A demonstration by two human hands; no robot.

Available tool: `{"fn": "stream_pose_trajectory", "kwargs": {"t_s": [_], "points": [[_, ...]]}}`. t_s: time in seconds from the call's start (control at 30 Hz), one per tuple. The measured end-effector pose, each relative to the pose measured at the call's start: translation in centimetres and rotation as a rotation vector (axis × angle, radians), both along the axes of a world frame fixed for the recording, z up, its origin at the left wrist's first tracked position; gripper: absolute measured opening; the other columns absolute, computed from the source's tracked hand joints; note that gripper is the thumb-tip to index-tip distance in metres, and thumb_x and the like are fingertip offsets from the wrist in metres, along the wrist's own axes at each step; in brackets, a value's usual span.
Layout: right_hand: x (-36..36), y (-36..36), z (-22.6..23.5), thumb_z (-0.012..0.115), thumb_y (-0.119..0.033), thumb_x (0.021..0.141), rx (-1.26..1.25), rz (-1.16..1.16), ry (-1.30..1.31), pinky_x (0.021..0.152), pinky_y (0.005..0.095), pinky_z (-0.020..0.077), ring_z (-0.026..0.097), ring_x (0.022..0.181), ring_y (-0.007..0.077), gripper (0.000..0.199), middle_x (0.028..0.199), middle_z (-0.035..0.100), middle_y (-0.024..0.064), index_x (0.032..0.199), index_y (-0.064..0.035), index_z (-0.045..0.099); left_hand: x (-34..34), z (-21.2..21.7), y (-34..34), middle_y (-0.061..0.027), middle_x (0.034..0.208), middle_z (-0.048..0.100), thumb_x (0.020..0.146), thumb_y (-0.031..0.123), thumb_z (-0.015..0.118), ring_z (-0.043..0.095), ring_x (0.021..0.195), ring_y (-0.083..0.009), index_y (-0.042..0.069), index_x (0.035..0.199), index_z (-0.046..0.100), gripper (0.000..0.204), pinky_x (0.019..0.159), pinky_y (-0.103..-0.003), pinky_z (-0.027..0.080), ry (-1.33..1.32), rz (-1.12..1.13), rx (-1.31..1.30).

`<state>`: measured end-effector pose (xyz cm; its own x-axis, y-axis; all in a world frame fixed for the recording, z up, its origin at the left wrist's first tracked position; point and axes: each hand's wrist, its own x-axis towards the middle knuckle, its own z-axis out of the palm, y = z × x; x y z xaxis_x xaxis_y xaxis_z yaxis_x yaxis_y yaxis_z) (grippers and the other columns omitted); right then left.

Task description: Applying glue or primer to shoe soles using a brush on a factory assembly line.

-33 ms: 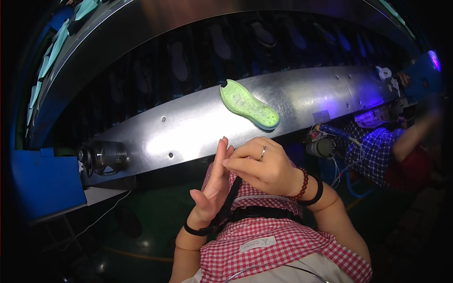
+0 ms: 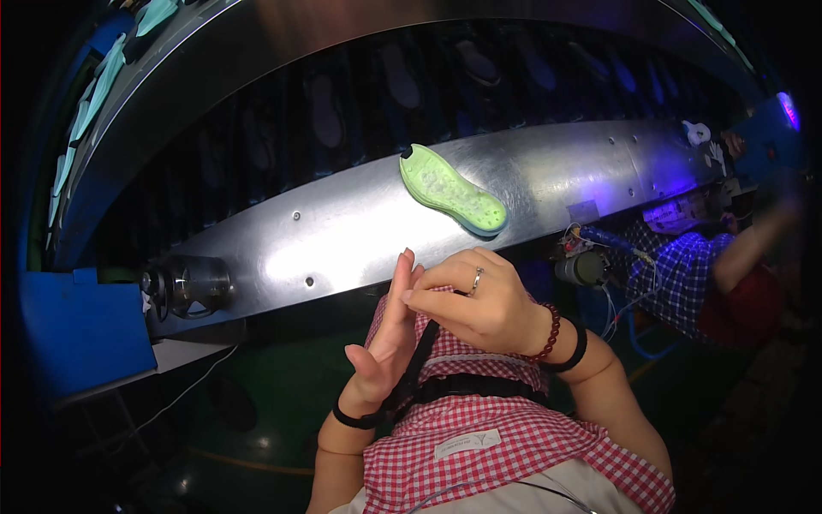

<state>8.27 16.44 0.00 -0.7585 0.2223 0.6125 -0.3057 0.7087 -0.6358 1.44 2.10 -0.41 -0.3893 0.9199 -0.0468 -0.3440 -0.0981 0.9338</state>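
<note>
My left hand (image 2: 390, 330) is held upright at the table's near edge, its fingers stretched out and its thumb apart. My right hand (image 2: 484, 300), wearing a ring, is bent over beside it. Its fingertips are pinched together against the left hand's fingers; whatever is between them, if anything, is too small to make out. Just beyond both hands a light green shoe sole (image 2: 454, 193) lies on the metal table (image 2: 342, 223), untouched, its inner side facing up and a blue edge at its near right end.
A dark conveyor behind the table carries several soles (image 2: 325, 111). A glossy cylindrical device (image 2: 197, 284) stands at the table's left end, by a blue box (image 2: 86, 334). On the right, a co-worker's arm (image 2: 758, 248) and a hanging canister (image 2: 585, 267) with cables are near the table.
</note>
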Motion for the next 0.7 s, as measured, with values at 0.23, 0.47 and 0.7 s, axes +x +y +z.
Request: {"fn": "stream_pose_trajectory", "kwargs": {"t_s": [0.23,0.47,0.7], "points": [[0.1,0.6,0.2,0.063,-0.012,0.062,0.418,0.030,0.047,0.057,0.0257,0.0403,0.056,0.071,0.0131,0.024,0.084,0.060,-0.0009,0.086,-0.0083,0.064,0.3,0.3,-0.3,-0.0166,0.146,0.001,0.062,0.087,0.005,0.001,0.135,-0.0272,-0.006,0.137,0.000,0.119,0.108,-0.039,-0.001,0.021,-0.015,-0.063],[0.3,0.3,-0.8,0.062,-0.013,0.061,0.529,0.040,0.139,0.054,0.0238,0.0389,0.055,0.070,0.0112,0.022,0.081,0.059,-0.0008,0.082,-0.0045,0.064,0.2,0.0,-0.9,-0.0178,0.146,0.002,0.066,0.084,0.007,0.002,0.135,-0.0268,-0.006,0.137,0.000,0.115,0.108,-0.038,0.002,-0.009,-0.097,-0.068],[1.0,0.3,-0.8,0.063,-0.012,0.064,0.536,0.091,0.102,0.055,0.0240,0.0393,0.055,0.069,0.0114,0.018,0.081,0.059,-0.0002,0.080,-0.0055,0.062,0.4,-0.9,-1.7,-0.0174,0.146,0.001,0.072,0.080,0.008,0.001,0.135,-0.0266,-0.006,0.137,0.001,0.108,0.108,-0.037,0.002,-0.008,-0.182,-0.019]]}}
